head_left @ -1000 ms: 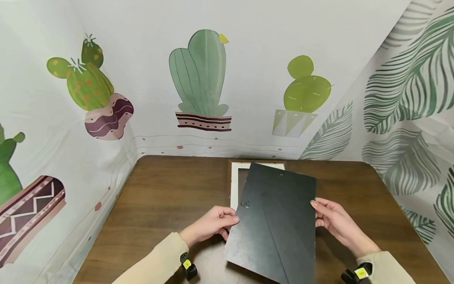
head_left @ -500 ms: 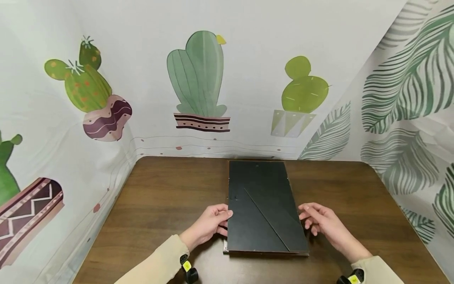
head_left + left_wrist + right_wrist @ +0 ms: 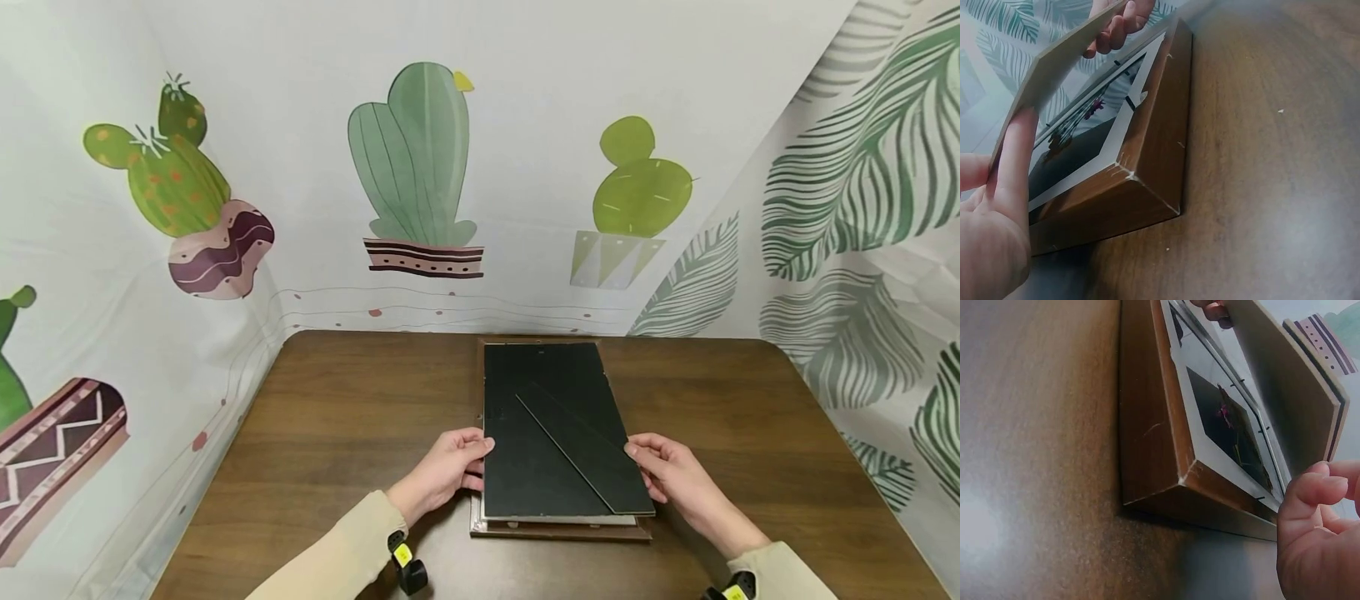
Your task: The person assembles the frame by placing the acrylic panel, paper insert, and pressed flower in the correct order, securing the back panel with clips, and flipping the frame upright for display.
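backing board [image 3: 551,433]: lowered from tilt | now squared over frame [image 3: 558,528] | near edge raised

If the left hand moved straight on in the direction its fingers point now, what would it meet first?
The left hand already touches the left edge of the black backing board over the wooden frame. Going straight on, it would likely push against that board first.
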`<move>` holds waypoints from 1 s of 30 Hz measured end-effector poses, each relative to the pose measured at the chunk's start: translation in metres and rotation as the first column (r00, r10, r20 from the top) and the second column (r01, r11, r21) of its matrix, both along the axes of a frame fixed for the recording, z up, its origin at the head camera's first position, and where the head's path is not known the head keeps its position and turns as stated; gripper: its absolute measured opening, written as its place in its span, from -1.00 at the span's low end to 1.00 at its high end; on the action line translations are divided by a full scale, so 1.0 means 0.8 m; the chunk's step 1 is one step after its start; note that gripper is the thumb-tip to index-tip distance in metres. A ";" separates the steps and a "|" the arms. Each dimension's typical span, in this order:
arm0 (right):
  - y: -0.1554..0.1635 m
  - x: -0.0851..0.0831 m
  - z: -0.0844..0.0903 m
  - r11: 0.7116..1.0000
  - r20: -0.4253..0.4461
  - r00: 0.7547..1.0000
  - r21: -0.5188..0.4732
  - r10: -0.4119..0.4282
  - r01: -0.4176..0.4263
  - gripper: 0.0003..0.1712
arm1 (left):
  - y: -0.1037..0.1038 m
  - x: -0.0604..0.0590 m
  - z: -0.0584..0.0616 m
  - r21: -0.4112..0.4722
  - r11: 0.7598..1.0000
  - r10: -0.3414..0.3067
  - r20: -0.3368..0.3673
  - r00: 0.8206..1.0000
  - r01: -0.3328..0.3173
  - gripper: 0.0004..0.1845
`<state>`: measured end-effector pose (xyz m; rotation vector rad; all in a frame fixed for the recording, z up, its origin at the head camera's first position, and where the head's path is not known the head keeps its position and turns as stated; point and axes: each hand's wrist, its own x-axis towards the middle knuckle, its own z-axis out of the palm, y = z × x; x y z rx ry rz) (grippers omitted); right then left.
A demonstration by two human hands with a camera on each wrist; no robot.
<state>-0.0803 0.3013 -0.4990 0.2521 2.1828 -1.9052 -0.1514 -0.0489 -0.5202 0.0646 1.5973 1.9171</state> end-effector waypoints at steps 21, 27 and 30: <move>-0.009 -0.004 -0.005 0.999 0.014 0.999 0.016 -0.039 0.039 -0.57 | -0.001 -0.013 0.001 -0.031 0.999 -0.012 0.016 1.000 0.012 -0.84; -0.011 -0.006 -0.007 0.999 0.010 0.999 0.020 -0.048 0.048 -0.58 | -0.003 -0.014 0.000 -0.047 0.999 -0.017 -0.005 1.000 0.017 -0.84; -0.011 -0.007 -0.009 0.998 0.013 0.998 0.030 -0.055 0.054 -0.59 | -0.004 -0.014 -0.003 -0.072 0.997 -0.020 -0.035 0.999 0.017 -0.84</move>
